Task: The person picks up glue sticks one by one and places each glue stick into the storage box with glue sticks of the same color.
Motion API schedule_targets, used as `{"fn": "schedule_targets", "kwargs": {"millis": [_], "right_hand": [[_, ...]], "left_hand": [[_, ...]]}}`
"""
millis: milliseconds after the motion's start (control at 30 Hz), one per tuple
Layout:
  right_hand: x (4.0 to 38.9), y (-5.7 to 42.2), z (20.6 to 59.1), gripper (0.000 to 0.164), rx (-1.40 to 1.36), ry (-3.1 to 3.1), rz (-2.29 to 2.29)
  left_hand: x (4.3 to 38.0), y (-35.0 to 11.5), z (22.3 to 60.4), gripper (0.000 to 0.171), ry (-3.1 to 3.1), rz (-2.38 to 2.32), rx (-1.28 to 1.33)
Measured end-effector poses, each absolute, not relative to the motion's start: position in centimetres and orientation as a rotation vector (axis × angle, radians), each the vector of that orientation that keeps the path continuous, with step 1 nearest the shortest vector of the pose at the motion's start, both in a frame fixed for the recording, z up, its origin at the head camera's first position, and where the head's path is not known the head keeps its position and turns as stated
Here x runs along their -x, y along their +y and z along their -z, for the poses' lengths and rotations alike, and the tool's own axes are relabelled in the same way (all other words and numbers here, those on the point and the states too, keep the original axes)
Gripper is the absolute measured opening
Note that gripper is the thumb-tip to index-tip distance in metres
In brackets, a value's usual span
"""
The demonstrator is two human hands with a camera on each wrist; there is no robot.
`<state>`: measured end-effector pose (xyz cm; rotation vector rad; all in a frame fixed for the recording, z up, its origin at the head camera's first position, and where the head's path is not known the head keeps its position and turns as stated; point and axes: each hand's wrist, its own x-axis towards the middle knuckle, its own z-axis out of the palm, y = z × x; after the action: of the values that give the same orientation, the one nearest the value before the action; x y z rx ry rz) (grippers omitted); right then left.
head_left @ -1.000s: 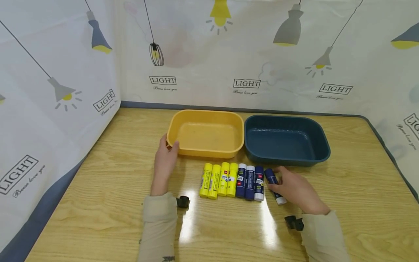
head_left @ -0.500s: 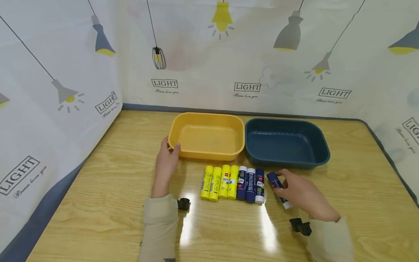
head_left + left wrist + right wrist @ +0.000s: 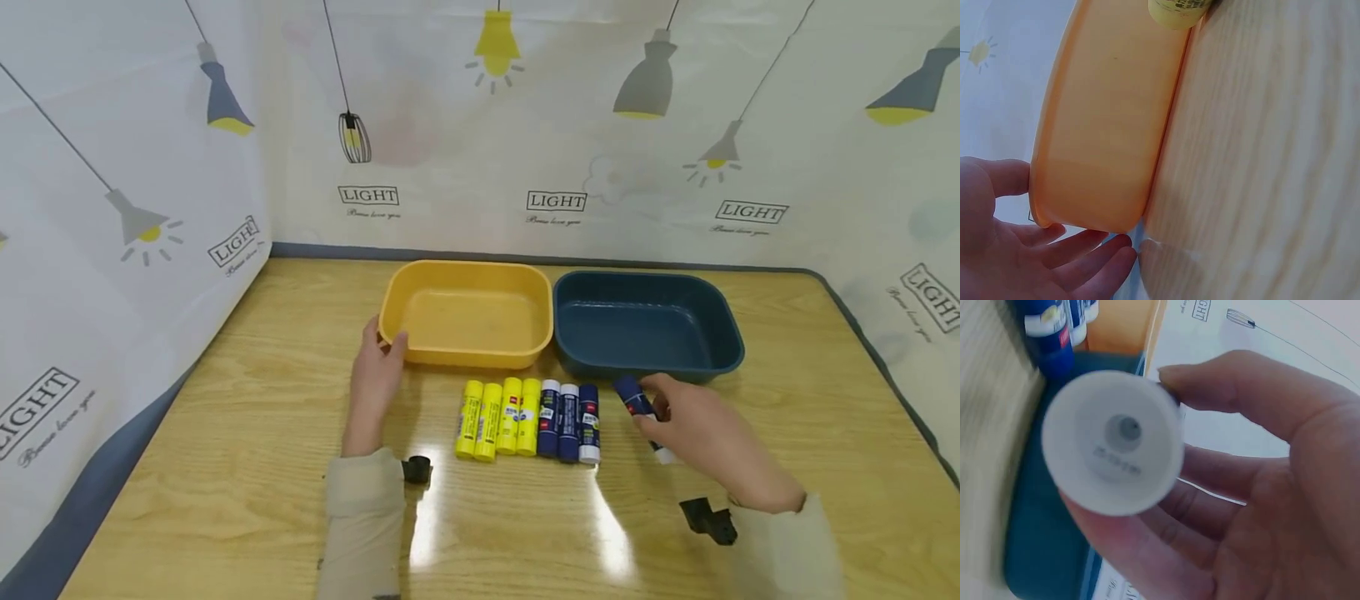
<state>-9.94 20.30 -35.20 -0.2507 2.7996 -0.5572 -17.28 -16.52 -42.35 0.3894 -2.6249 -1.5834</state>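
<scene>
My left hand (image 3: 375, 377) holds the near left corner of a yellow plastic bin (image 3: 472, 354), thumb on one side of the corner and fingers on the other, as the left wrist view shows. My right hand (image 3: 708, 425) pinches a dark blue glue stick (image 3: 633, 396), tilted, in front of the dark teal bin (image 3: 645, 362). In the right wrist view the white round end of this glue stick (image 3: 1113, 487) faces the camera. Left of it, several yellow glue sticks (image 3: 489, 421) and three blue glue sticks (image 3: 569, 422) lie side by side in a row.
The two bins stand next to each other at the back of the wooden table (image 3: 247, 467), with nothing inside them. Behind and beside the table hangs a white curtain (image 3: 450, 167) printed with lamps.
My right hand has taken the blue glue stick away from the row, to the right, and lifted it toward the teal bin. The left hand stays at the yellow bin.
</scene>
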Motion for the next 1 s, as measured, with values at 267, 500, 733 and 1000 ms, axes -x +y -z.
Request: {"fn": "schedule_targets", "kwargs": {"millis": [267,500,733,1000], "right_hand": [[10.9,22.2,32.5,0.053,0.226,2.873,0.519],[11.3,23.9,31.4,0.051,0.264,2.908,0.410],[13.3,25.1,30.9,0.049,0.245,2.916,0.350],[16.6,26.3,30.5,0.057,0.180,2.840,0.256]], "left_hand": [[17.4,-16.8,42.5,0.060,-2.626,1.584,-0.376],[17.3,-16.6,42.3,0.061,-2.642,1.596,-0.366],[17.1,-16.7,42.1,0.061,-2.635,1.602,-0.367],[17.3,-16.6,42.3,0.060,-2.627,1.619,-0.357]]}}
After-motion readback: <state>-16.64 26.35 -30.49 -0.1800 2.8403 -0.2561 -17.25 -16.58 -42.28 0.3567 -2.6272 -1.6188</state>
